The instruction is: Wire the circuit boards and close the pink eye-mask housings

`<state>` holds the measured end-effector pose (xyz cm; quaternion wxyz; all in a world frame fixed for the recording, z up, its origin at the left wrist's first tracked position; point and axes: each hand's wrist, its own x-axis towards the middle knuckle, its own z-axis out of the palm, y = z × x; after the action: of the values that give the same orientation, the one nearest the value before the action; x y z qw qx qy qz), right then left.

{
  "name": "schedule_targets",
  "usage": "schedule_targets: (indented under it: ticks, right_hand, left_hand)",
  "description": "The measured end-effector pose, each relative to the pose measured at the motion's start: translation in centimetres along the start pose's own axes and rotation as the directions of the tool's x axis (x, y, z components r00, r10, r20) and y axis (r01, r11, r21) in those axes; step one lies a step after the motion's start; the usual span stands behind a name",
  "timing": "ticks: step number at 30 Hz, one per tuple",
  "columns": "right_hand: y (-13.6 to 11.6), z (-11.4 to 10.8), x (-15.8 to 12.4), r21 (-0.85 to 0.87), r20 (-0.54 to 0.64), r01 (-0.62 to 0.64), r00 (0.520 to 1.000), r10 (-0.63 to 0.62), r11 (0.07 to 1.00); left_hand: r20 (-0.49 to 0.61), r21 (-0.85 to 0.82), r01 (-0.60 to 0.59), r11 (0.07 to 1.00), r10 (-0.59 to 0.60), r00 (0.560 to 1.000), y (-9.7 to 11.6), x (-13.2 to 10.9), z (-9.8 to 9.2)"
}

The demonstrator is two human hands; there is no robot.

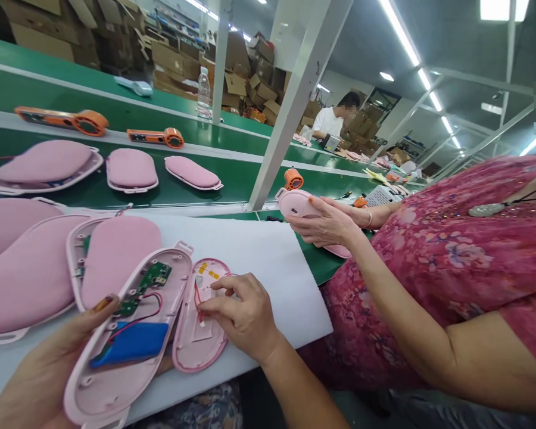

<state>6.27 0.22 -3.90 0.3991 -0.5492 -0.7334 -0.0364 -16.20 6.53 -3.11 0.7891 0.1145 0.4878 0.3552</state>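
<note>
My left hand (49,369) grips a pink plastic shell half (111,390), tilted, with its inside facing me. Fixed in it are a green circuit board (154,276) and a blue battery (131,344) with red and black wires. Just to the right, a smaller pink cover half (190,353) lies on the white foam sheet (281,274), inside up, with yellow tape strips (209,271). Over that cover is my right hand (248,316), thumb and forefinger pinched at thin red wires (198,297). A small white connector (202,323) hangs below the fingertips.
Several pink padded shells (31,274) crowd the left, with more on the green bench (232,173) behind. Orange handheld fans (156,137) lie farther back. A slanted white post (290,101) rises ahead. At right, a co-worker's hands (328,223) hold another pink shell.
</note>
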Motion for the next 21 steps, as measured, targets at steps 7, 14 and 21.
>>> schedule_targets:
  ticks: [7,14,21]
  right_hand:
    - [-0.3,0.3,1.4,0.075,0.109,0.166,0.979,-0.174,0.983]
    - [-0.3,-1.7,1.4,0.162,0.223,0.182,0.951,-0.215,0.970]
    - [1.3,-2.8,0.6,-0.050,0.268,0.226,0.942,-0.205,0.973]
  left_hand:
    - [0.012,0.056,-0.012,0.998,0.011,1.000,-0.4,0.2,-0.7]
    - [0.004,0.040,-0.001,0.999,0.001,1.000,-0.4,-0.2,-0.9]
    - [0.000,0.037,-0.042,0.998,0.042,0.999,-0.5,-0.3,-0.7]
